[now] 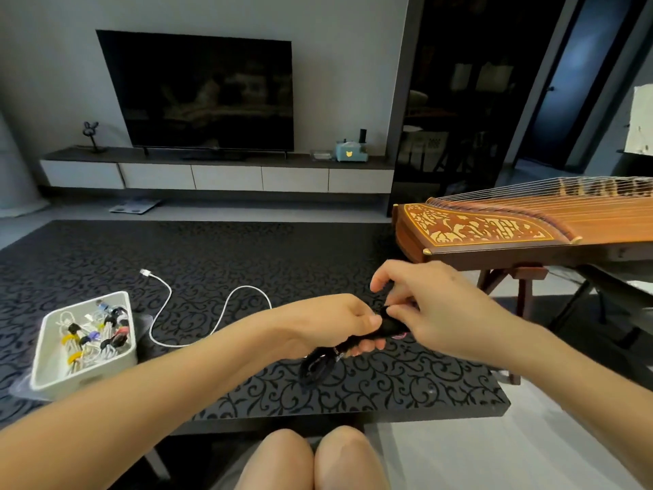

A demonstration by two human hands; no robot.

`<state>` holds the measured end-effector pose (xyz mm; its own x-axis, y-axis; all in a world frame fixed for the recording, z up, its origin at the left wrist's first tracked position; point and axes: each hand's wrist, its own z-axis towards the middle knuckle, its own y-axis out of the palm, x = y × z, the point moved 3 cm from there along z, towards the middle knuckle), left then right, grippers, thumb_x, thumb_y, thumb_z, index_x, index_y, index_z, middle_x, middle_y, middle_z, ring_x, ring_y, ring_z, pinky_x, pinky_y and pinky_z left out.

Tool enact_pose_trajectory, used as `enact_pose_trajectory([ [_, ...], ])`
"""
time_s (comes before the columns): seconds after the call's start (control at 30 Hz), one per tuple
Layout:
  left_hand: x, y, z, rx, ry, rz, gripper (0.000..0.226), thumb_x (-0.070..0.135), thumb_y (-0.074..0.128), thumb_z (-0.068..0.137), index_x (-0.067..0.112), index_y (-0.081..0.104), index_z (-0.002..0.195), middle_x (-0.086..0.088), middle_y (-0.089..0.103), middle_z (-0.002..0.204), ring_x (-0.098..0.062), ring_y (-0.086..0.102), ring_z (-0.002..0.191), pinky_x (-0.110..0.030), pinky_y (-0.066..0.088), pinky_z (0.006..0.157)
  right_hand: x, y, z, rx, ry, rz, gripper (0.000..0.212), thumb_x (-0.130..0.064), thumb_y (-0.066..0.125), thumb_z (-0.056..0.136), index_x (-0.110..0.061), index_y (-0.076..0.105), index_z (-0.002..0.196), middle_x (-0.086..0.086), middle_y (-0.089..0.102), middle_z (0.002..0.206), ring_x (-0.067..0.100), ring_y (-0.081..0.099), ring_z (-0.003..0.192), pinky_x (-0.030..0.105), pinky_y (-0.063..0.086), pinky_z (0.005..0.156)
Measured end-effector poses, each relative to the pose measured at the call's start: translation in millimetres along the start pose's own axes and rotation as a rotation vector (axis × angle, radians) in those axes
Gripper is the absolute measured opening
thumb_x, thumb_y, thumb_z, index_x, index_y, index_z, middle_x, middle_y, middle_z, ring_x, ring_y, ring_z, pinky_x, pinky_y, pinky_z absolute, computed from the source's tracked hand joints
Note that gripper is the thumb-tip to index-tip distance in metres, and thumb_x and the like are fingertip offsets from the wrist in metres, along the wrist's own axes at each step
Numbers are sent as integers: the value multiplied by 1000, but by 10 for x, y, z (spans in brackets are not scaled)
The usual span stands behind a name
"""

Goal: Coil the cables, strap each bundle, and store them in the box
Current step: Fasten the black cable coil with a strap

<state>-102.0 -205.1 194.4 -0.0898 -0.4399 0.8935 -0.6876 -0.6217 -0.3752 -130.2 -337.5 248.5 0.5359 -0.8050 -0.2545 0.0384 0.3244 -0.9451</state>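
- Head view: the left hand (339,321) and the right hand (438,305) meet above the dark scroll-patterned tabletop (247,249), well to the right of the white rectangular plastic box (88,381). Together they hold the black coiled cable bundle (318,366), which looks lifted clear of the surface.
- The left hand's fingers (367,346) are curled round the middle of the bundle and grip it. The looped end hangs out below that fist, on the side towards the box.
- The right hand's fingers (395,307) are bent and pinch at the end of the bundle that points away from the box. A scrap of pink (401,335) shows just under them. It may be a strap, but it is too small to tell.
- The bundle's long axis slants, with its low end nearer the box and its high end away from the box, under the right hand.
- The step in hand looks like strapping. A strap would have to cross that axis, so the left hand should likely hold steady while the right works round.
- The box already holds several strapped white cable bundles (95,343) with black, yellow and other coloured ties.
- The left hand is nearer the box, so it seems better placed to carry the bundle over, loop end first.
- A loose white charging cable (226,302) lies uncoiled just right of the box, between it and the hands.
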Motion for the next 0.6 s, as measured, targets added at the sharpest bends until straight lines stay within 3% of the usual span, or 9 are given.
enact_pose_trajectory([
  [0.07,-64,-10,34,-57,-74,-240,37,14,29,104,11,56,80,5,52,61,-8,42,60,-20,36,59,-66,152,-60,66,-142,-271,33,-12,61,85,-20,54,116,-5,64,90,15,54,91,23,42,75],
  [0.13,-126,-7,57,-146,-180,-468,34,13,25,103,8,51,82,4,51,58,-6,41,54,-17,35,54,-71,269,-126,145,-291,-428,30,-16,62,78,-13,62,109,-2,58,75,17,51,72,26,45,65],
  [0.23,-231,-51,49,-252,-215,-580,24,8,27,95,3,49,84,-1,52,57,-7,45,46,-17,38,50,-35,424,-179,223,-466,-386,39,-25,45,92,-2,57,121,0,58,75,17,48,68,29,42,71],
  [0.33,-389,-192,-64,-371,-215,-592,22,20,52,80,-1,55,80,-2,56,48,-10,50,42,-20,40,50,-31,565,-57,248,-574,-344,45,-27,46,92,-3,45,131,0,62,82,14,47,78,24,37,80],
  [0.37,-464,-269,-102,-383,-206,-626,25,24,58,77,-1,62,77,-3,58,48,-10,51,42,-20,41,50,-21,627,18,254,-544,-276,45,-29,48,90,-6,48,130,0,62,85,13,46,80,23,36,80],
  [0.43,-641,-444,-166,-296,-206,-695,34,30,52,84,4,70,71,-1,60,49,-10,54,43,-19,43,49,-36,751,206,293,-364,-30,39,-32,55,88,-14,58,122,-2,64,88,11,50,84,18,39,78],
  [0.53,-965,-777,-382,82,-267,-1007,48,38,40,90,3,71,79,-3,66,57,-15,61,47,-18,48,46,-125,1041,609,304,62,459,26,-24,69,85,-15,70,108,-3,70,93,5,63,87,14,49,79],
  [0.6,-1264,-996,-558,406,-268,-1121,44,36,38,97,4,66,86,-4,68,60,-16,62,46,-17,48,44,-195,1319,850,217,338,774,15,-17,69,85,-7,72,95,0,70,82,5,63,74,12,46,68],
])
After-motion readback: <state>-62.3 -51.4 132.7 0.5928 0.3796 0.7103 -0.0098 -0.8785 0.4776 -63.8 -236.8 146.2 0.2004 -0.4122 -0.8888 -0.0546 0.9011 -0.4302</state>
